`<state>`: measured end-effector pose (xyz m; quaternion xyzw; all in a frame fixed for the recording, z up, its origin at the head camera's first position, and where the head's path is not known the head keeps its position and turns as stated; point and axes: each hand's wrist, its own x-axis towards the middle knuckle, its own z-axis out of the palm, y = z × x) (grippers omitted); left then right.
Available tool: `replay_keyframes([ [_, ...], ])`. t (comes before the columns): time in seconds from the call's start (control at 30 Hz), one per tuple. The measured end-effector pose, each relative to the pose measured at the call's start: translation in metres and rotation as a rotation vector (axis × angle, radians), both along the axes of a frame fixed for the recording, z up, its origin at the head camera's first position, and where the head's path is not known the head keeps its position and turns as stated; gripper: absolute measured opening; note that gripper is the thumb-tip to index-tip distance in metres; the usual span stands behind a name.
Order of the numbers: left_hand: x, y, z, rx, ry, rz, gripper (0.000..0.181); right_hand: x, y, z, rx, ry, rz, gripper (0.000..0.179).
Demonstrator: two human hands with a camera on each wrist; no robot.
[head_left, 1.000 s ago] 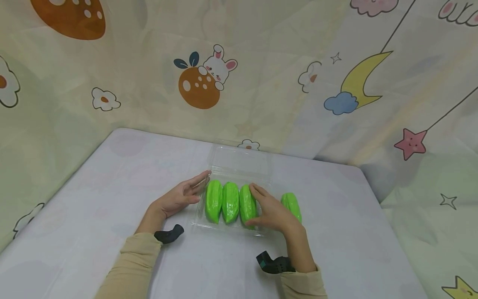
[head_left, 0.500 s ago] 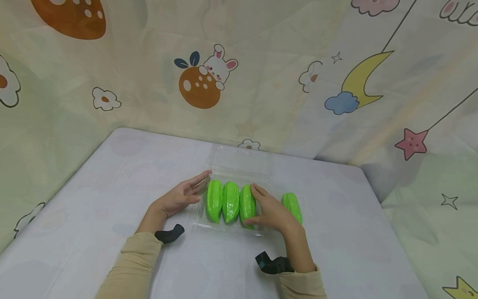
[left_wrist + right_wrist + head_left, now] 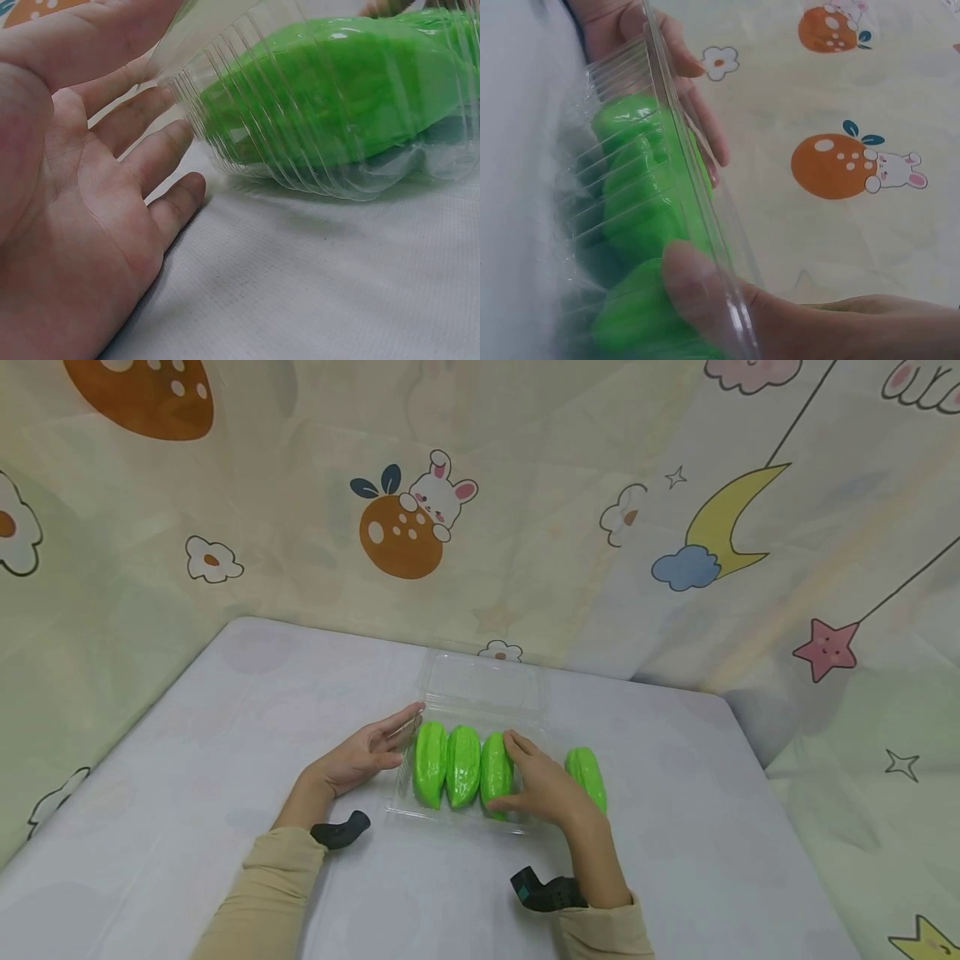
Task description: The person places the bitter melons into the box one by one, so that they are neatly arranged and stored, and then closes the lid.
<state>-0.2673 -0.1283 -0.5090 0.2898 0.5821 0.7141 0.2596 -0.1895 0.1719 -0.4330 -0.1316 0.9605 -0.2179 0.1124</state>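
Observation:
In the head view a clear plastic clamshell box (image 3: 405, 812) lies with its lid folded back. Three glossy, ribbed, bright green fruits stand in a row inside: a left fruit (image 3: 430, 764), a middle fruit (image 3: 463, 767) and a right fruit (image 3: 495, 768). My right hand (image 3: 551, 787) holds the right fruit by its two ends, fingers at the far end and thumb (image 3: 694, 281) at the near one. Relaxed, nearly straight fingers of my left hand (image 3: 363, 756) rest by the box's ribbed left wall (image 3: 247, 112); whether all touch it, I cannot tell.
Another green fruit (image 3: 585, 774) lies on the white-covered table (image 3: 420, 893) to the right of the box, partly behind my right wrist. The transparent lid (image 3: 486, 683) reaches toward the table's back edge, where a printed cloth (image 3: 300, 527) hangs.
My right hand has shifted very slightly left, with the right fruit between its fingers and thumb. My left hand stays in place beside the box.

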Motion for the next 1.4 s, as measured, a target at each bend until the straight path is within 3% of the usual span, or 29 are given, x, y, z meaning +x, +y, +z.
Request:
replay_keyframes([
  [1.4, 0.0012, 0.0007, 0.0015, 0.003, 0.004, 0.005, 0.085, 0.0002, -0.0076, -0.0061, 0.083, 0.015, -0.025, 0.109],
])
